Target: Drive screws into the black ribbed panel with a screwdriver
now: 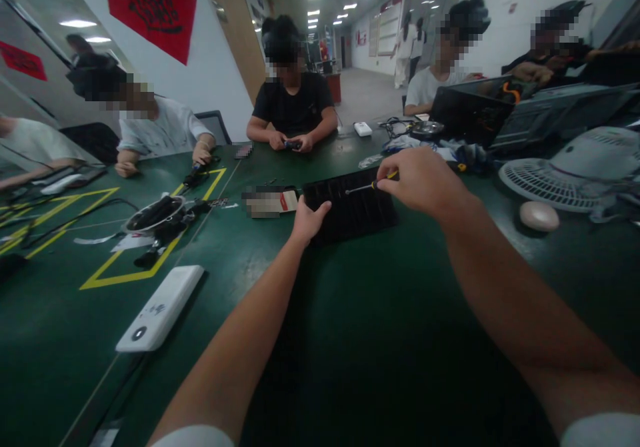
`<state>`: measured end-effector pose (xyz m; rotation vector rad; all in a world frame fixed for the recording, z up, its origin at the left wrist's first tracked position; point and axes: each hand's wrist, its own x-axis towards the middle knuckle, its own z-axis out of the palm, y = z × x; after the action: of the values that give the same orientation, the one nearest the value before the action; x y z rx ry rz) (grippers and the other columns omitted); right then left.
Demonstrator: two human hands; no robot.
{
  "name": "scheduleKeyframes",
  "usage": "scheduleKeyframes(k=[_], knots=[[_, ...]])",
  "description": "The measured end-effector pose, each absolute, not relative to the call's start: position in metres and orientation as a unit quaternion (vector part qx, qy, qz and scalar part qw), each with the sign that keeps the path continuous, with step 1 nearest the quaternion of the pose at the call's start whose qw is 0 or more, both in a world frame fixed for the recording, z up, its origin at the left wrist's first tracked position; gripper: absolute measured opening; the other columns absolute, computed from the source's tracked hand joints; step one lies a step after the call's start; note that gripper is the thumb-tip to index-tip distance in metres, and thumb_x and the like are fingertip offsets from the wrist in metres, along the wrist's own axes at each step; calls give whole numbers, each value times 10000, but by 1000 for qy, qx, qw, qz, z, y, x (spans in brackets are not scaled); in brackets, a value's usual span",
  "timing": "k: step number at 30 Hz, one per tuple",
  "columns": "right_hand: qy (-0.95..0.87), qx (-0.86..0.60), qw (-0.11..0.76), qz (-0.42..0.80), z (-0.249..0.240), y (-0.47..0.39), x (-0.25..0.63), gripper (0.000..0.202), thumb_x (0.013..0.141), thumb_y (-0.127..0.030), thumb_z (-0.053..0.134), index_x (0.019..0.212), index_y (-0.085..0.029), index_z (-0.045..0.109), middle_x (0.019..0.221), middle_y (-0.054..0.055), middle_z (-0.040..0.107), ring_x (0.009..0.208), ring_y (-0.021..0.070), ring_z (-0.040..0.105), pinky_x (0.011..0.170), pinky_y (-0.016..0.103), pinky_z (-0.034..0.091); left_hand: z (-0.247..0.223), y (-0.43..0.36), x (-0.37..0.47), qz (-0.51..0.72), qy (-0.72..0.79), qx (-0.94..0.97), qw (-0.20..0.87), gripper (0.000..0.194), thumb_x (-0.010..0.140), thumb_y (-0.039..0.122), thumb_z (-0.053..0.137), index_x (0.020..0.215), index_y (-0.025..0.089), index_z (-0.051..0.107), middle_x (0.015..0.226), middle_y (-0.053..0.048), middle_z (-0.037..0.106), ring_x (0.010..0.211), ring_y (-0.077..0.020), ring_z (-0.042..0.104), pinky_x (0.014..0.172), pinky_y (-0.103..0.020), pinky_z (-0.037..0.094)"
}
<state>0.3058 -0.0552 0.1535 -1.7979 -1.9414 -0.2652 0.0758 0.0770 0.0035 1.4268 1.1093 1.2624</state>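
A black rectangular panel or tray (357, 217) with raised ridges lies on the green table in front of me. My left hand (310, 219) grips its left edge, thumb on top. Above its right part, my right hand (415, 179) is closed on the yellow and black handle of a small screwdriver (367, 187). The thin shaft points left over the panel; whether the tip touches it is too small to tell. Just left of the panel sits a small beige and red box (273, 203).
On the green table (240, 340) are a white power bank (160, 308), a round dish with black parts (155, 215), a white fan (575, 167) and a pale mouse (539, 216). Several people sit around the far side, near open cases and cables.
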Motion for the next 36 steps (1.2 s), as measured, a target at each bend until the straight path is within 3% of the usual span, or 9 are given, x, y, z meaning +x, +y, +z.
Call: scheduleKeyframes(k=[6,12,17,24,29,36], knots=[[-713,-653,232,-104,152,-55,305,199,855,-212,758,1003,-221,890,1041,122,791,976,293,700,890,440,518,1,80,76,521,432,583,449,662,700,228,996,1274,189,668,1358,-163,766,1301,-333,734,1192,-532,546],[-725,-643,211,-128,151,-60,301,291,799,-141,709,1020,-225,879,1060,117,747,931,285,662,835,423,491,-3,81,77,503,442,589,452,461,813,307,924,1202,164,722,1252,-166,811,1211,-346,774,1146,-566,578],[-726,-654,177,-116,163,-65,301,266,840,-173,696,1029,-217,879,1009,127,765,953,321,694,882,459,512,-3,81,77,500,438,600,445,442,823,273,913,1207,170,718,1266,-162,819,1217,-346,777,1150,-582,580],[-721,-664,163,-113,182,-78,304,275,886,-194,679,1072,-268,867,1098,109,799,1095,363,725,999,495,540,1,79,77,499,438,597,451,415,833,246,895,1197,167,711,1291,-174,811,1236,-347,774,1155,-585,582],[-717,-670,155,-115,181,-77,303,274,892,-194,682,1092,-228,866,1104,123,803,1089,351,730,969,473,550,2,78,77,497,439,594,455,418,836,261,895,1201,166,715,1269,-179,813,1211,-352,784,1140,-593,591],[-731,-646,176,-132,174,-74,302,278,871,-183,676,1060,-256,867,1073,103,798,1063,339,721,941,476,544,2,78,76,498,444,593,451,413,839,258,897,1206,185,722,1263,-160,814,1249,-353,771,1171,-593,574]])
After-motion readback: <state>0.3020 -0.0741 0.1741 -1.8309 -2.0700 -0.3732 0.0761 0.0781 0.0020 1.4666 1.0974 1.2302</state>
